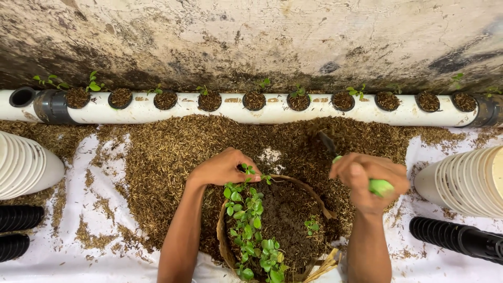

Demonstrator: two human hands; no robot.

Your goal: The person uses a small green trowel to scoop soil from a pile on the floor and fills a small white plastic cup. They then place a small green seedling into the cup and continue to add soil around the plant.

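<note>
A round basket (226,246) of dark soil w/ a trailing green plant (250,230) is seen at bottom centre, on a white sheet (78,251) strewn w/ brown husk mulch (167,147). The left hand (222,167) is laid at the basket's upper-left rim, fingers (250,177) pressed together & pinching a small sprig of the plant. The right hand (369,181) is held just right of the basket, above the mulch, fingers curled tight round the green handle of a small trowel (346,162); its dark blade is pointed up-left & blurred. Behind, along the stained wall (251,36), a white pipe (272,112) is laid, w/ a row of soil-filled holes & tiny seedlings. Stacks of white cups (23,165) are lying at both sides, black net pots (456,238) near them.
</note>
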